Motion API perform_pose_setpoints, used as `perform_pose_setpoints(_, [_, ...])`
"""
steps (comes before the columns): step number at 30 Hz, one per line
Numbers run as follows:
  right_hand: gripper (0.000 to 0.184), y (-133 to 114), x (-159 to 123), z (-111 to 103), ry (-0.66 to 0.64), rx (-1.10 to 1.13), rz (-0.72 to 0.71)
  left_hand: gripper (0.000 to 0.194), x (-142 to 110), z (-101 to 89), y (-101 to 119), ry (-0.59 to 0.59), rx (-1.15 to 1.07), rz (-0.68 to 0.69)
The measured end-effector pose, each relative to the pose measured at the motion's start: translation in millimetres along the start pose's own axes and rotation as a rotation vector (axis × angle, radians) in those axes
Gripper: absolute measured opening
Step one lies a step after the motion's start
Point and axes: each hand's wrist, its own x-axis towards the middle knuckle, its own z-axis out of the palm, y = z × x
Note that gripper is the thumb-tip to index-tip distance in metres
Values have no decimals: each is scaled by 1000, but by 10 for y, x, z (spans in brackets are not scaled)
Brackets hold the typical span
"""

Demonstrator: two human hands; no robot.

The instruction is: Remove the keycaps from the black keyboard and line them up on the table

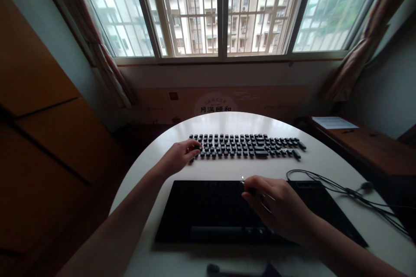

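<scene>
Small black keycaps (227, 149) stand in rows on the white round table (211, 123). At the left end of these rows is my left hand (177, 156), thumb and forefinger closed around a keycap (196, 147). In front of me lies a black keyboard base (201, 207), with a long bar-shaped key near its front edge. Over its upper middle, my right hand (276, 203) pinches a small dark thing with a bright tip. Thin shiny lines show between its fingers; the fingers hide most of the thing, so its kind is unclear.
A black cable (351, 192) lies coiled at the table's right. A small brush (213, 269) lies at the near edge, partly cut off. Beyond, a wooden desk (364, 147) with a paper sheet (334, 122) stands at right, under barred windows (224, 13).
</scene>
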Motion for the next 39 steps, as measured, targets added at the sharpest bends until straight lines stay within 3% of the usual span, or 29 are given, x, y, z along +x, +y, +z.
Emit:
perform_pose_setpoints(10, [12, -18, 2, -14, -14, 17, -3, 24, -2, 7, -1, 10, 376, 56])
perform_pose_setpoints(14, [13, -25, -1, -29, -10, 14, -9, 21, -6, 18, -32, 41, 487, 185])
perform_pose_setpoints(22, [13, -39, 1, -49, -12, -9, -27, 17, -9, 59, -38, -152, 517, 165])
perform_pose_setpoints(39, [14, -37, 7, -57, -7, -11, -53, 21, -15, 7, -71, -160, 576, 110])
